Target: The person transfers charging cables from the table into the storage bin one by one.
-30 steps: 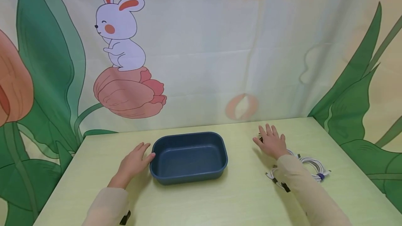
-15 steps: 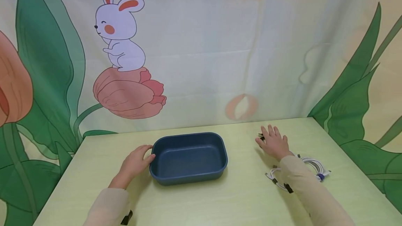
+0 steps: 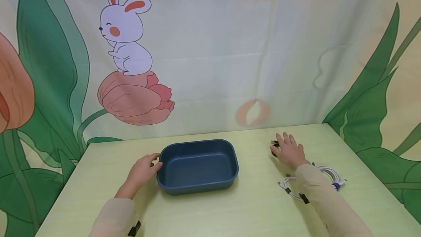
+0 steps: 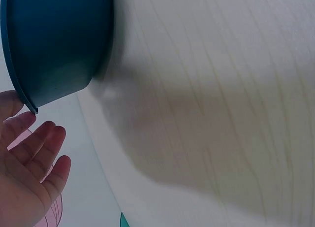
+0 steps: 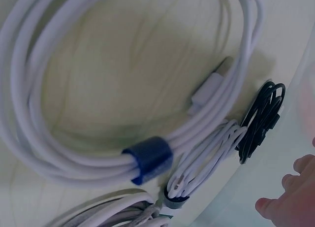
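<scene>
**Reaching for the black cable beside the tub**

The black cable (image 3: 275,144), a small bundle of dark cord folded on itself, lies on the table (image 3: 230,211) well to the right of the blue tub (image 3: 198,165), close to the far edge. In the right wrist view it (image 5: 262,119) sits just beside a short white coil (image 5: 206,160) and the big white cable (image 5: 88,89) bound with a blue strap (image 5: 147,158).

The right hand (image 3: 288,151) rests over the black bundle, fingers spread and fairly straight, nothing yet gripped; contact looks likely but is hidden beneath the palm. This reads as the reach before a pickup. The next move would call for the fingers to curl round the bundle without snagging the white cords.

At the tub's left end, the left hand (image 3: 142,171) touches the rim with relaxed fingers, thumb at the lip, steadying rather than clasping. The tub is deep, rounded and holds nothing.
</scene>
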Demonstrator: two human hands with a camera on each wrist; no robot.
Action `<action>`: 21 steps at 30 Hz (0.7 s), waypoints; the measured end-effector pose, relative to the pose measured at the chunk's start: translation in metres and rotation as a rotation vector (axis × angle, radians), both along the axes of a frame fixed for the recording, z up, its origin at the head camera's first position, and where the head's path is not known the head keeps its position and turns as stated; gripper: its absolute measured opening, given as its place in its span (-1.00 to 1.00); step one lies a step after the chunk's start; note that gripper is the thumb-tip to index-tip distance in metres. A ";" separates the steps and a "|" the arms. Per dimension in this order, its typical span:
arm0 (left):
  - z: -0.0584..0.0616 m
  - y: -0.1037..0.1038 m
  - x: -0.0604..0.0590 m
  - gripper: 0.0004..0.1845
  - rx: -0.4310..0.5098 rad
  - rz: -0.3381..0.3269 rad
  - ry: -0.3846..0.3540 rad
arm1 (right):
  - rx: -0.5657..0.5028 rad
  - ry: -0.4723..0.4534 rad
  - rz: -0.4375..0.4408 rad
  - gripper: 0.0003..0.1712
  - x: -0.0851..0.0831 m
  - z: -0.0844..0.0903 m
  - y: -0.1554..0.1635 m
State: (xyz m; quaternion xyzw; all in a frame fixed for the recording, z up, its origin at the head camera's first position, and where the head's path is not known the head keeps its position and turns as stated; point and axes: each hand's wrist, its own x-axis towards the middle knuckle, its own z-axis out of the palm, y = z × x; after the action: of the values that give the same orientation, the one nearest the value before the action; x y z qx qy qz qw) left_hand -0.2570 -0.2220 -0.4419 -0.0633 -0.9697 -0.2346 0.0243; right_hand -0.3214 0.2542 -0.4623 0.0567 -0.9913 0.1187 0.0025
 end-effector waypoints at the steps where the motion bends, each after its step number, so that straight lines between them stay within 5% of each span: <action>1: 0.000 0.001 0.000 -0.56 0.004 0.002 0.002 | -0.006 -0.002 -0.001 -0.21 0.000 0.000 0.000; 21: -0.001 0.005 -0.002 -0.62 0.138 0.050 0.032 | -0.027 -0.026 -0.021 -0.25 0.007 0.001 0.009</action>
State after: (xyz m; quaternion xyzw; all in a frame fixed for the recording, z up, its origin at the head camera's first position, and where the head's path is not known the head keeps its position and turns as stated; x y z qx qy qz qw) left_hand -0.2589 -0.2166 -0.4430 -0.0410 -0.9520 -0.2992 0.0502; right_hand -0.3147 0.2629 -0.4614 0.0449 -0.9901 0.1327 -0.0082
